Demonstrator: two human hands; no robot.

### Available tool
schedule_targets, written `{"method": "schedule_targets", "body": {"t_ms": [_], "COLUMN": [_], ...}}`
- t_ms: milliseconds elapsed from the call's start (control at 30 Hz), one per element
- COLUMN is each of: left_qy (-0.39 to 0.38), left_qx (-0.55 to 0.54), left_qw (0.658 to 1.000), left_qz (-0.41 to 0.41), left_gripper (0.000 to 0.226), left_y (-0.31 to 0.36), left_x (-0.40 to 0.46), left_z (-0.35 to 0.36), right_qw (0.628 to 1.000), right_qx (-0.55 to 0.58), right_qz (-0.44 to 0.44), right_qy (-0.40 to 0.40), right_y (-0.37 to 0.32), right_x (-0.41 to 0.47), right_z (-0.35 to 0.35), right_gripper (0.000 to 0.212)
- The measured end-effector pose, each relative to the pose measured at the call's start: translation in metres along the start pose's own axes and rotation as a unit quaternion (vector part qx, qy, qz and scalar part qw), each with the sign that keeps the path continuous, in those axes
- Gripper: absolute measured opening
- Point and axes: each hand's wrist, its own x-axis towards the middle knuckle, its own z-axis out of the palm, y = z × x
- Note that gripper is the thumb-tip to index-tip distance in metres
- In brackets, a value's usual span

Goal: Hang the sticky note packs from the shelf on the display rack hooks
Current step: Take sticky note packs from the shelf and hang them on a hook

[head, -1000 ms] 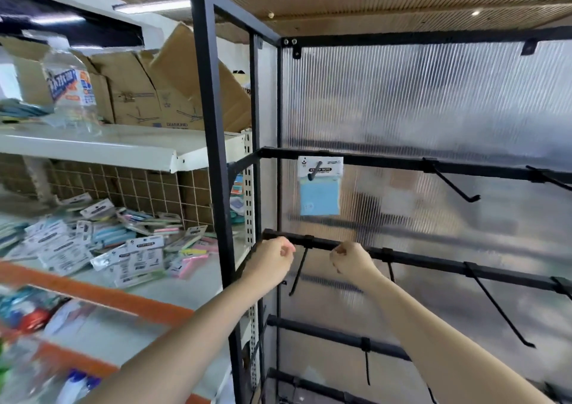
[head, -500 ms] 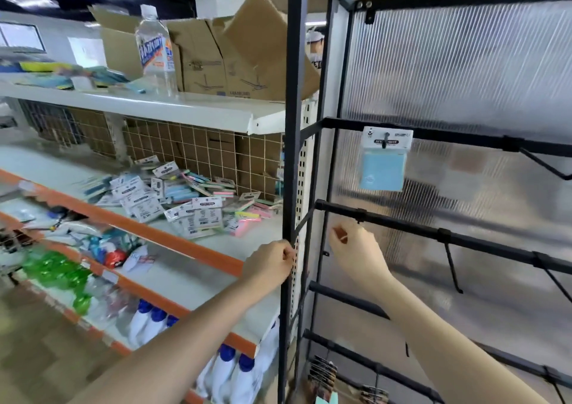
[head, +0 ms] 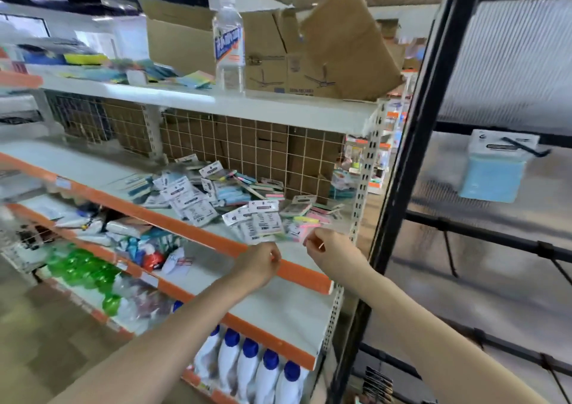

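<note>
- Black metal display rack (head: 411,162) fills the right side, its ribbed translucent back panel behind dark crossbars that carry slim hooks.
- White shelf (head: 291,267) with an orange front edge runs across the left and centre, one of several stacked tiers backed by wire grid.
- Brown cardboard boxes (head: 309,48) sit on the top tier, flaps open, with a clear water bottle (head: 229,44) standing upright just in front of them.
- White bottles with blue caps (head: 257,369) stand in a row on the lowest tier in view; green bottles (head: 83,273) lie further left, blurred.
- Loose heap of sticky note packs (head: 235,202) lies on the middle shelf, white header cards mixed with blue, pink and yellow pads, spread from the centre toward the right end.
- One blue sticky note pack (head: 495,168) hangs on a hook (head: 526,148) of the rack's upper crossbar, well apart from the heap.
- Left hand (head: 260,264) is over the orange shelf edge, fingers curled loosely inward; no pack is visible in them.
- Right hand (head: 331,249) is just beside the near edge of the heap, fingers bent in close together; whether they pinch a pack I cannot tell through the blur.
</note>
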Motion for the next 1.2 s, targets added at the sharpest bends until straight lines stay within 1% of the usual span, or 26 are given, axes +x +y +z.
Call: {"method": "schedule_targets", "body": {"t_ms": [67,167,300,467,633,700,767,833,900,967,1100,1200], "left_qy": [-0.002,-0.005,-0.009,0.004,0.007,0.004,-0.012,-0.033,-0.035,-0.014,0.056,0.032], "left_qx": [-0.007,-0.005,-0.039,-0.046,-0.044,-0.020,0.048,0.131,0.177,0.192,0.202,0.219], "left_qw": [1.000,1.000,0.999,0.999,0.998,1.000,0.999,0.989,0.980,0.976,0.970,0.962], "left_qz": [-0.002,-0.002,-0.003,0.002,-0.034,-0.022,0.011,0.056,0.082,0.100,0.123,0.156], "left_gripper": [0.010,0.014,0.020,0.022,0.026,0.026,0.028,0.034,0.043,0.051,0.058,0.073], "left_y": [-0.026,-0.056,-0.073,-0.085,-0.098,-0.101,-0.102,-0.102,-0.103,-0.104,-0.107,-0.118], "left_x": [0.002,0.003,0.013,0.043,0.085,0.101,0.115,0.126,0.136,0.142,0.155,0.170], "left_z": [-0.014,-0.032,-0.043,-0.040,-0.021,-0.010,0.003,0.015,0.025,0.029,0.026,0.023], "right_qw": [1.000,0.999,0.999,0.996,0.992,0.992,0.992,0.990,0.988,0.987,0.982,0.979], "right_qx": [0.002,-0.001,-0.008,-0.037,-0.059,-0.061,-0.061,-0.072,-0.101,-0.122,-0.153,-0.164], "right_qz": [0.012,0.035,0.036,0.039,0.052,0.052,0.064,0.083,0.087,0.085,0.100,0.117], "right_qy": [-0.016,-0.031,-0.039,-0.069,-0.095,-0.101,-0.094,-0.085,-0.072,-0.062,-0.039,-0.004], "right_y": [-0.013,-0.031,-0.046,-0.044,-0.029,-0.020,-0.013,-0.009,-0.005,-0.004,-0.007,-0.009], "right_x": [0.013,0.028,0.049,0.085,0.133,0.151,0.165,0.174,0.179,0.181,0.184,0.187], "right_z": [0.021,0.049,0.076,0.104,0.128,0.137,0.144,0.153,0.160,0.166,0.176,0.183], "right_gripper": [0.020,0.019,0.020,0.030,0.038,0.041,0.045,0.047,0.046,0.047,0.057,0.056]}}
